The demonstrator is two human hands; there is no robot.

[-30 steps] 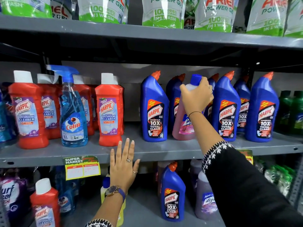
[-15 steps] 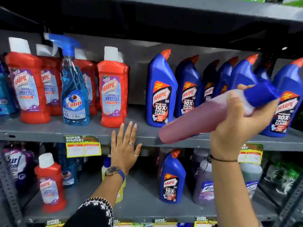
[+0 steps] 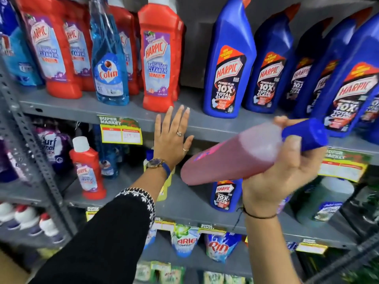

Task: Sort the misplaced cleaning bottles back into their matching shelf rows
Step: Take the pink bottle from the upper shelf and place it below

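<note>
My right hand (image 3: 279,177) grips a pink liquid bottle (image 3: 229,156) with a blue cap near its neck, tilted almost flat in front of the shelf edge. My left hand (image 3: 172,138) rests flat and open against the front edge of the upper grey shelf (image 3: 86,109). On that shelf stand red Harpic bathroom cleaners (image 3: 158,58), a blue Colin spray bottle (image 3: 108,64) among them, and a row of blue Harpic bottles (image 3: 229,66). On the shelf below stand a lone blue Harpic bottle (image 3: 223,195) and a small red Harpic bottle (image 3: 88,169).
A yellow price tag (image 3: 121,132) hangs on the upper shelf edge, another (image 3: 342,167) at the right. Greyish bottles (image 3: 326,199) stand on the lower shelf at right, a yellow bottle (image 3: 162,193) behind my left wrist. Detergent pouches (image 3: 219,247) fill the bottom shelf. A slotted metal upright (image 3: 34,156) runs at left.
My right hand has pulled the pink bottle out of the blue Harpic row, tipped it sideways and brought it lower. The view has dropped. My left hand stays on the shelf edge.
</note>
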